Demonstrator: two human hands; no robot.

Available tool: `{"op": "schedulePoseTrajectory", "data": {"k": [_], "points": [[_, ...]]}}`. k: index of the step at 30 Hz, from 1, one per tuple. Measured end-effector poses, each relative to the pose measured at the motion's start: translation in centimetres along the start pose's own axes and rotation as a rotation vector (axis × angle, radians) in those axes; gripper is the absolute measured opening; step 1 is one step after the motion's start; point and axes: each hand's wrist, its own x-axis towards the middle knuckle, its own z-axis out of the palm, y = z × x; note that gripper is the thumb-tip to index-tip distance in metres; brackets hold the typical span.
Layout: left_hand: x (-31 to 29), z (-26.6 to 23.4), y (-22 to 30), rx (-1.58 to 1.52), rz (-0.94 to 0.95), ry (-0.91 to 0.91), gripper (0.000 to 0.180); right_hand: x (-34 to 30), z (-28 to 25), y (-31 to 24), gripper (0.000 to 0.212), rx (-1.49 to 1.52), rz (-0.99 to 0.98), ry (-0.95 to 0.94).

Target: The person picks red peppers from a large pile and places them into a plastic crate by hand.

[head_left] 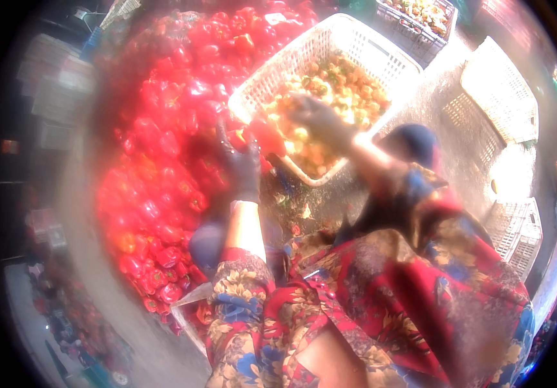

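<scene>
My left hand (243,169), in a dark wet glove, is at the edge of a large heap of red bell peppers (162,155). Its fingers are curved round a red bell pepper (267,137), which is blurred and overlaps the near left corner of a white plastic crate (262,81). Inside the crate lie many yellowish-green pepper cores (349,87). Over these cores is my right hand (320,119), also gloved in dark material; motion smears its fingers, so what they hold, if anything, does not show.
At the far right a dark crate (414,26) holds more pale scraps. White crates (501,90) stand on the right, another (517,236) nearer me. A dark rounded object (411,145) lies beside my right forearm. Stacked pale boxes (65,90) are at the left.
</scene>
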Motion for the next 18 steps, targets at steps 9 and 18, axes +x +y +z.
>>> {"op": "schedulePoseTrajectory", "data": {"k": [9,18], "points": [[3.4,-5.0,1.1,-0.154,0.187,0.163,0.060,6.1,6.9,-2.2,0.045,-0.489,-0.458,-0.469],[0.0,-20.7,-2.7,-0.615,-0.333,0.644,0.030,3.9,22.9,-11.0,0.036,-0.424,-0.745,-0.627]]}}
